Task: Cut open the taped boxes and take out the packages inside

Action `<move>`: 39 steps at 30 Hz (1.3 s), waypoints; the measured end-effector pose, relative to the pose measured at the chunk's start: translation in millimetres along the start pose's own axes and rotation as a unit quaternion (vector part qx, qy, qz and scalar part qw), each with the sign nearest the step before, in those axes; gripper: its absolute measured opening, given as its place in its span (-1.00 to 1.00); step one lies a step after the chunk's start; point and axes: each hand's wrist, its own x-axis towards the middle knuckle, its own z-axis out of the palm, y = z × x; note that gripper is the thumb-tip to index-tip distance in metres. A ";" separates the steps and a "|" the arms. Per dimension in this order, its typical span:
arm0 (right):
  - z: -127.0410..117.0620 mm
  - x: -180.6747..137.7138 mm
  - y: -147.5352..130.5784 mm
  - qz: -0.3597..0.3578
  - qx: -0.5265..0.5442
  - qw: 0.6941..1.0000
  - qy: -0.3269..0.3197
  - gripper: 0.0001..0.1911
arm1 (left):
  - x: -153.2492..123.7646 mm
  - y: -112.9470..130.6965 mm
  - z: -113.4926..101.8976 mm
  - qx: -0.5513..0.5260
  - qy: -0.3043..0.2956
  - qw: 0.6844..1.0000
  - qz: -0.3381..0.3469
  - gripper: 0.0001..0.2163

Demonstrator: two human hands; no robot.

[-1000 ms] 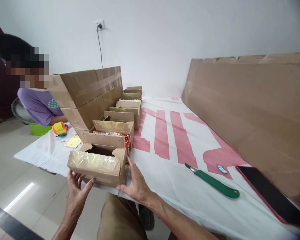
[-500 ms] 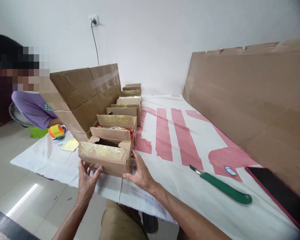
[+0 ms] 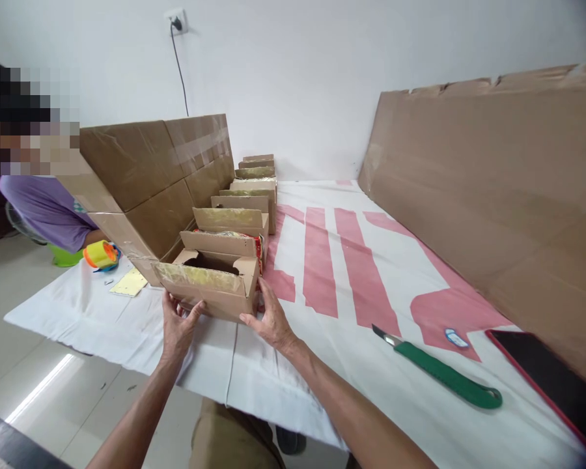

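A row of small open cardboard boxes (image 3: 247,195) is running away toward 12 o'clock along the white and red cloth (image 3: 322,273) on the table, each with its flaps standing up; the second one in the row (image 3: 234,238) is showing something red and shiny inside, while what the farther ones are holding cannot be told. The nearest small box (image 3: 209,286) is sitting at the near end of this row, at about 11 o'clock from the person, its top open onto a dark interior whose contents are not showing. Its front flap is glinting with clear tape over brown card. The left hand (image 3: 178,329) is cupping the box's near left corner, fingers spread against the front face, and the right hand (image 3: 271,319) is pressing flat against its right side, so both are holding it between them. A large taped carton (image 3: 151,176) is standing at 10 o'clock, just beside the row. A green-handled knife (image 3: 439,371) is lying at 3 o'clock, well apart.
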 end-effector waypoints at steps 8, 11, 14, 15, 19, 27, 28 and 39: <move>0.8 -6.5 4.6 0.009 0.017 1.000 -0.013 0.03 | -22.8 -3.4 0.9 0.075 0.068 0.993 -0.063 0.05; -0.4 -10.2 5.9 0.009 0.018 0.999 -0.025 0.07 | -45.5 -4.1 -0.2 0.121 0.063 0.988 -0.067 0.02; -2.9 -11.3 3.2 0.007 0.023 0.999 -0.034 0.06 | -61.5 -0.8 7.7 0.128 0.033 0.990 -0.039 0.01; -4.4 -11.3 1.2 0.004 0.025 0.999 -0.033 0.03 | -64.4 0.8 12.1 0.129 0.026 0.991 -0.028 0.00; -12.3 -11.2 -9.3 0.014 0.053 0.998 0.007 -0.30 | -69.4 4.0 28.2 0.141 0.031 0.989 0.002 -0.08; -17.9 -7.8 -14.7 0.085 0.095 0.991 0.050 -0.54 | -74.5 -0.7 30.4 0.191 0.038 0.978 0.070 -0.15; -17.6 -7.4 -13.7 0.093 0.104 0.989 0.052 -0.54 | -74.7 -0.5 30.9 0.192 0.038 0.978 0.072 -0.14; -43.3 15.6 -9.1 0.211 0.337 0.909 0.123 -0.41 | -76.5 15.0 30.4 0.203 0.063 0.972 0.102 -0.18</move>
